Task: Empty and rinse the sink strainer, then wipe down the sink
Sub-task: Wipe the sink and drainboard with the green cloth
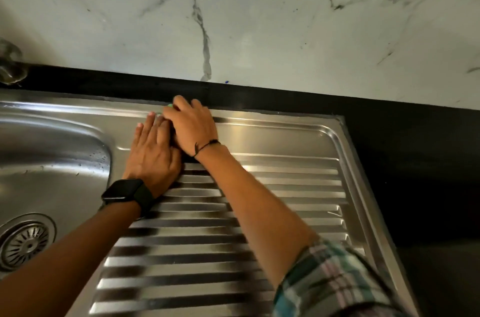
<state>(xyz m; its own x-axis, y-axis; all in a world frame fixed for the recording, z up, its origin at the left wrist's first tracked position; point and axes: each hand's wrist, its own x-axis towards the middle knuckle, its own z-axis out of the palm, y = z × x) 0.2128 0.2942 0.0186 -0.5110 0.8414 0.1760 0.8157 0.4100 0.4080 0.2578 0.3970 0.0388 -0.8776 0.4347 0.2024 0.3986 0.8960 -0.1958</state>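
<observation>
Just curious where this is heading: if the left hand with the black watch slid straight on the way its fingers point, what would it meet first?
Probably the raised back rim of the steel sink, then the black counter strip below the white marble wall. The left hand lies flat on the ribbed steel drainboard, fingers pointing that way.

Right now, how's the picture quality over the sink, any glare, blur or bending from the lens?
Head view: bright glare streaks on the ribbed drainboard and sink bowl; dark shadow on the black counter at right; wide-angle bending curves the counter edge; the tap at far left is blurred; the left hand and right hand look fairly sharp.
</observation>
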